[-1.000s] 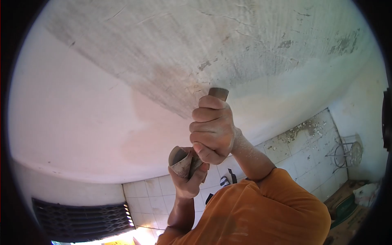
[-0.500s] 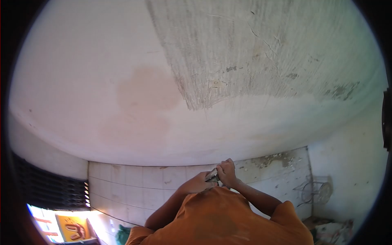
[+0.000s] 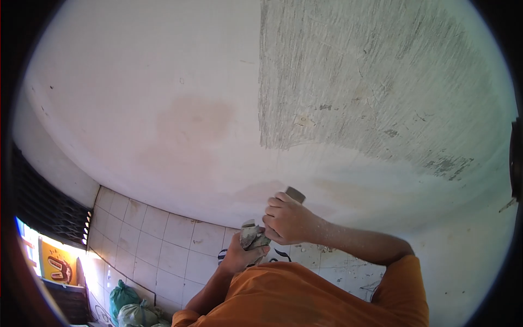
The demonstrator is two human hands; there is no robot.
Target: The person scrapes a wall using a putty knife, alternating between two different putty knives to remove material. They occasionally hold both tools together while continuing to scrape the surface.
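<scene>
In front of my chest, my left hand (image 3: 238, 256) is closed around a dusty grey-white object (image 3: 250, 235) with a pale, squared-off top end. I cannot make out its kind. Just above and to the right, my right hand (image 3: 289, 219) is wrapped round a flat grey-brown block-like piece (image 3: 295, 194), whose squared end sticks out past the fingers; the rest is hidden in the grip. The lower edge of my right hand is right beside the object in my left hand, perhaps touching it. Beyond both hands rises the white wall (image 3: 125, 82), with a roughly scraped grey patch (image 3: 338, 71).
White tiles (image 3: 169, 229) run below the wall. Tied green and pale bags (image 3: 124, 297) sit at lower left, near a dark slatted shutter (image 3: 46, 199) and a yellow sign (image 3: 59, 264). A dark object (image 3: 516, 161) shows at the right edge.
My hands were lower and close together at my chest; my right hand has risen, and the flat piece now shows in it. The view has turned, bringing the bags into sight.
</scene>
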